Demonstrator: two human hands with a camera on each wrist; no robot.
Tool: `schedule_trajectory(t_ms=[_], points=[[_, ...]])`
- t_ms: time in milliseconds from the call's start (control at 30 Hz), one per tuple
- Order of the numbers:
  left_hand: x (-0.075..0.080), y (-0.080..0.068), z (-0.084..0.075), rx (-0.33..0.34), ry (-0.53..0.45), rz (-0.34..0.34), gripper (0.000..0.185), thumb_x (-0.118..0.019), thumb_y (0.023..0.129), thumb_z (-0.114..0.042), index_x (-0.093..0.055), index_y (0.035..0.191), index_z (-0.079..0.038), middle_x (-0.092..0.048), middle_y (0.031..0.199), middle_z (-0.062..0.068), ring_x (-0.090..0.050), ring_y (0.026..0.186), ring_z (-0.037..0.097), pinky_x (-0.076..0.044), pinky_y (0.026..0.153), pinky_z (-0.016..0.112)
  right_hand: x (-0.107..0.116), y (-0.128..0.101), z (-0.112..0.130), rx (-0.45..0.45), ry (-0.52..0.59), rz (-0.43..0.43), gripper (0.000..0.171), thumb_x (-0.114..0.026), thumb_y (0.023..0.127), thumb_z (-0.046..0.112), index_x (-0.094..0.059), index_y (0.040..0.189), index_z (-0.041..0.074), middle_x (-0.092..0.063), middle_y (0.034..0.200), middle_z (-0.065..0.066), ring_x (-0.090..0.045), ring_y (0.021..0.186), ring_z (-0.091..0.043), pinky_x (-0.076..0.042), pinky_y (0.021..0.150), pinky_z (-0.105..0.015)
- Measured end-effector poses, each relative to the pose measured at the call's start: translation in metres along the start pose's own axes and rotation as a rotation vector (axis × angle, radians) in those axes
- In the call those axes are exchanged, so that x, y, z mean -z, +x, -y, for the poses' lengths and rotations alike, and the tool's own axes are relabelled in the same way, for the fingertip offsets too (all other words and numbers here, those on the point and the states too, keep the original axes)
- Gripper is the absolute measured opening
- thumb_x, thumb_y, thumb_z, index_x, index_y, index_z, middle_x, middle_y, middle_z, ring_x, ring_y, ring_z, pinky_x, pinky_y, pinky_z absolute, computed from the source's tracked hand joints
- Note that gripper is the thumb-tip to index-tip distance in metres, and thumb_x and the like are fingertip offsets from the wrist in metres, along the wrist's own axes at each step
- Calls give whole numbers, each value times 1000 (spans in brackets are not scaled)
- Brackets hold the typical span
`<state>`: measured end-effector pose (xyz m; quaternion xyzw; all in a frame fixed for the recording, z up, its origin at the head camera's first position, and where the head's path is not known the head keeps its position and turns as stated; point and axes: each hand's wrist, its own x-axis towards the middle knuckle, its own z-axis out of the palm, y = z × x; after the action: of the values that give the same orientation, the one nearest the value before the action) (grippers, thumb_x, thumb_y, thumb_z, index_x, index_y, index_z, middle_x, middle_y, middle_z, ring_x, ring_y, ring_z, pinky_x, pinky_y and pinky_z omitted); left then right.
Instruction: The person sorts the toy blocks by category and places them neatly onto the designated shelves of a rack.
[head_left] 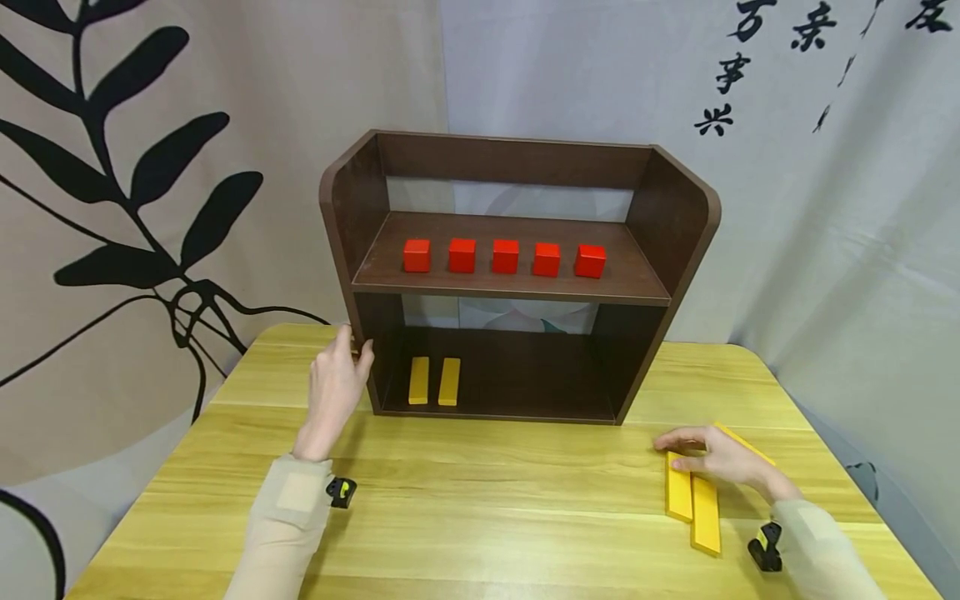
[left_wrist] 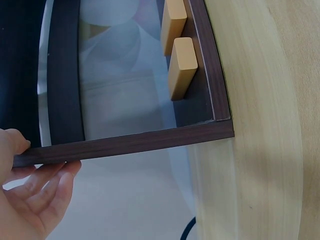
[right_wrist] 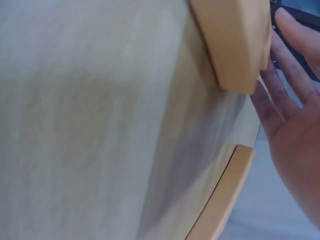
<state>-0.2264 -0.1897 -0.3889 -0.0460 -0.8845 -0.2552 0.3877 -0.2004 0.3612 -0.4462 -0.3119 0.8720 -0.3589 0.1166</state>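
Observation:
My left hand [head_left: 339,379] grips the left side panel of a dark brown two-tier shelf [head_left: 517,296], thumb on the inner side and fingers outside, as the left wrist view also shows. At the right of the table, my right hand [head_left: 714,457] hovers over yellow rectangular blocks, thumb and fingers apart. Beneath it lie a left yellow block [head_left: 678,498] and a nearer one [head_left: 705,521], side by side. Another yellow block [head_left: 750,445] lies behind the hand, partly hidden. In the right wrist view, the extended fingers reach alongside a block [right_wrist: 235,45].
Several red cubes [head_left: 505,257] stand in a row on the upper tier. Two upright yellow blocks [head_left: 418,381] stand at the left of the lower tier. The shelf rests toward the back of the wooden table [head_left: 480,508], before printed curtains [head_left: 825,208].

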Motion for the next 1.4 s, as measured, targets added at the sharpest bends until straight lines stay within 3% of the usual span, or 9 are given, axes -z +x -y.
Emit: schedule_trajectory(t_ms=[200, 467, 633, 833, 1000, 1133, 1400], points=[[0, 0, 0, -3, -6, -7, 20, -62, 90, -12, -49, 88, 3, -58, 67, 21, -59, 53, 38, -43, 42, 43, -4, 1, -4, 48, -31, -19, 31, -63, 89, 10, -62, 115, -6, -66, 112, -23, -61, 101, 2, -48, 83, -16], [-1, -1, 1, -10, 3, -11, 20, -62, 90, -11, -49, 89, 3, -56, 65, 20, -58, 50, 38, -42, 40, 42, -12, 7, 0, -36, -40, -91, 18, -64, 89, 12, -67, 104, 1, -67, 95, -12, -54, 80, 4, -47, 68, -18], [-1, -1, 1, -6, 10, -8, 21, -62, 90, -12, -48, 89, 3, -56, 65, 20, -58, 51, 38, -42, 40, 42, -15, 10, 2, -63, -34, -120, 15, -65, 89, 14, -67, 99, 4, -66, 90, -7, -52, 76, 3, -47, 66, -19], [-1, -1, 0, -12, 15, -11, 21, -63, 90, -12, -48, 89, 4, -55, 63, 20, -57, 50, 38, -41, 40, 42, -10, 5, -4, 47, 66, -27, 27, -65, 88, 8, -63, 112, -3, -63, 108, -23, -57, 93, 3, -49, 75, -17], [0, -1, 0, -9, 9, -15, 21, -63, 89, -12, -48, 89, 3, -56, 64, 20, -57, 50, 39, -42, 41, 43, -6, 2, -9, 123, 124, 59, 34, -65, 86, 4, -60, 118, -6, -56, 121, -30, -51, 114, 9, -45, 88, -13], [0, -1, 0, 3, 1, -11, 21, -63, 90, -12, -49, 89, 3, -57, 66, 21, -59, 52, 40, -43, 42, 45, -5, 2, -6, 115, 71, 50, 36, -67, 85, 9, -61, 118, -3, -58, 119, -27, -51, 112, 8, -44, 87, -14], [0, -1, -1, -12, 3, -16, 20, -63, 90, -11, -49, 89, 4, -57, 66, 21, -58, 51, 39, -42, 41, 44, -10, 7, 0, 56, -101, -32, 30, -74, 80, 20, -66, 107, 6, -66, 101, -9, -55, 90, -2, -48, 79, -17]])
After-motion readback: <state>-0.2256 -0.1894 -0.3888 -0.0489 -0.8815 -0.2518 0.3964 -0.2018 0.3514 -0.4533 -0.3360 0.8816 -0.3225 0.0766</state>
